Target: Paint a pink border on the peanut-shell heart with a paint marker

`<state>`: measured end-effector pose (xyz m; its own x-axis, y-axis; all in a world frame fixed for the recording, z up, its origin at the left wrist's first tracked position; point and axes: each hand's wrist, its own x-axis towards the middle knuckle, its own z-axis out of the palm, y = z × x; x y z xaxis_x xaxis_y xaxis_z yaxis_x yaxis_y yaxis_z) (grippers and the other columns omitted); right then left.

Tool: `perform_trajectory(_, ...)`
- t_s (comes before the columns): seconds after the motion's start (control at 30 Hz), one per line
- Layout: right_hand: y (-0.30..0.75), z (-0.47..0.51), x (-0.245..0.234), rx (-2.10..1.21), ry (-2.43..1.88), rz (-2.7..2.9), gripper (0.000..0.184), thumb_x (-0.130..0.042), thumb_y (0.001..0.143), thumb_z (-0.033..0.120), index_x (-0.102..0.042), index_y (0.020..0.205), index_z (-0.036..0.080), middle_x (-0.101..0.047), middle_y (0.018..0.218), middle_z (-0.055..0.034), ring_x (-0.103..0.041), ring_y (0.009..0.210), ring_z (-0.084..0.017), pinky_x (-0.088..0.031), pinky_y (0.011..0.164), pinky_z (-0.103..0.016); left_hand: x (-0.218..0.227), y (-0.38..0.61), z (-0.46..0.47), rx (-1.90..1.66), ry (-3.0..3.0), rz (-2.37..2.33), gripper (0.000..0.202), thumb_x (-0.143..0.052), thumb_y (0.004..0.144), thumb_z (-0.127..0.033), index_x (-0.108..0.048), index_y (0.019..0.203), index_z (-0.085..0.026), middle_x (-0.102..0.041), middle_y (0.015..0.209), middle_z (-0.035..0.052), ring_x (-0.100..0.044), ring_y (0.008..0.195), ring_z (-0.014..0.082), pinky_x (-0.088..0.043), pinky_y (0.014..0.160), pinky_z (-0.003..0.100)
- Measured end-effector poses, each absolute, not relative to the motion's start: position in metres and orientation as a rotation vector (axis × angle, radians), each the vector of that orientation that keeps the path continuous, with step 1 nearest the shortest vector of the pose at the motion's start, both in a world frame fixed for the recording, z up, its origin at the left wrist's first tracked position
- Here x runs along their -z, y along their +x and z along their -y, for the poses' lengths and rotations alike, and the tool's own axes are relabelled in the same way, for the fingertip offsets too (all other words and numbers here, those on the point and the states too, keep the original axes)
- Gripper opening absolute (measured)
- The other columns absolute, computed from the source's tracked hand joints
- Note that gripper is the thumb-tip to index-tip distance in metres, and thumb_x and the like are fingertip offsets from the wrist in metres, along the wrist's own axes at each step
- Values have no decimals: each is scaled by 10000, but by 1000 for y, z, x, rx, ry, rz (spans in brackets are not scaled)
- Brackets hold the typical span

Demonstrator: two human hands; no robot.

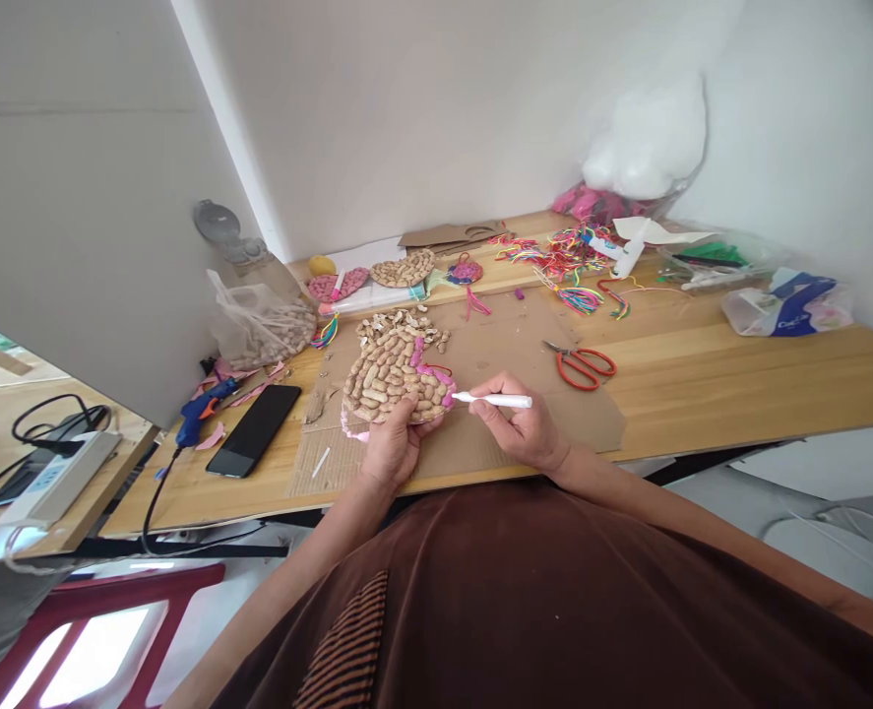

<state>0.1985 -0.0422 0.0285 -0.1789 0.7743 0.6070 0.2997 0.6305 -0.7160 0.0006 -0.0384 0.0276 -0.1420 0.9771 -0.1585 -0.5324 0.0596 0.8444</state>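
Observation:
A heart-shaped piece covered with peanut shells (386,379) is tilted up over the cardboard. My left hand (395,440) grips its lower edge, thumb on the front. Along the right side and the top notch, several shells are coloured pink. My right hand (517,421) is closed round a white marker pen (508,401), whose tip touches the pink shells at the right edge. Pale pink trim shows under the heart's lower left. Behind it lies a pile of loose peanut shells (399,323).
Cardboard (554,414) covers the table's middle. Red-handled scissors (582,366) lie to the right, a black phone (254,430) and blue glue gun (204,409) to the left. Behind are a bag of peanuts (263,330), another peanut heart (402,269), coloured tassels (561,253) and a tissue pack (805,303).

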Motion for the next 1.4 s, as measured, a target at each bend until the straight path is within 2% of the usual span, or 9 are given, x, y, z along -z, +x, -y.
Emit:
perform_trajectory(0.3, 201, 42, -27, -699, -824, 1768, 91, -586, 1000, 294, -633, 1005, 215, -650, 810, -1, -579, 659, -138, -452, 597, -270, -29, 1, 39, -1474, 615, -964, 528, -766, 782, -171, -591, 1277, -233, -708, 1248, 67, -727, 864, 165, -646, 625, 264)
perform_trajectory(0.57, 199, 42, -30, -618, -876, 1763, 102, -575, 999, 283, -636, 980, 204, -646, 773, 1, -561, 627, -131, -434, 596, -269, -27, 0, 38, -1475, 612, -946, 591, -764, 778, -156, -557, 1327, -229, -700, 1278, 80, -733, 853, 166, -650, 613, 269)
perform_trajectory(0.73, 200, 41, -28, -607, -888, 1743, 110, -577, 999, 308, -632, 997, 212, -634, 761, 1, -560, 626, -139, -442, 604, -275, -26, 0, 38, -1486, 603, -937, 554, -745, 792, -143, -563, 1310, -224, -689, 1304, 81, -736, 894, 179, -654, 610, 270)
perform_trajectory(0.93, 201, 40, -26, -631, -923, 1723, 125, -581, 999, 343, -625, 1000, 226, -615, 743, 2, -545, 608, -147, -430, 576, -284, -28, 1, 39, -1494, 600, -935, 514, -758, 787, -152, -585, 1266, -226, -711, 1256, 65, -734, 864, 169, -655, 607, 271)
perform_trajectory(1.17, 200, 41, -27, -647, -887, 1747, 100, -586, 996, 311, -619, 997, 217, -594, 741, 19, -511, 590, -123, -410, 573, -268, -27, 1, 38, -1494, 604, -927, 553, -773, 778, -162, -573, 1289, -228, -704, 1275, 77, -737, 889, 177, -655, 626, 266)
perform_trajectory(1.4, 201, 41, -27, -664, -864, 1753, 79, -586, 995, 290, -610, 1006, 217, -593, 757, 23, -515, 603, -119, -408, 580, -261, -24, -2, 37, -1473, 585, -926, 499, -764, 795, -167, -598, 1263, -215, -727, 1170, 59, -737, 854, 172, -653, 625, 271)
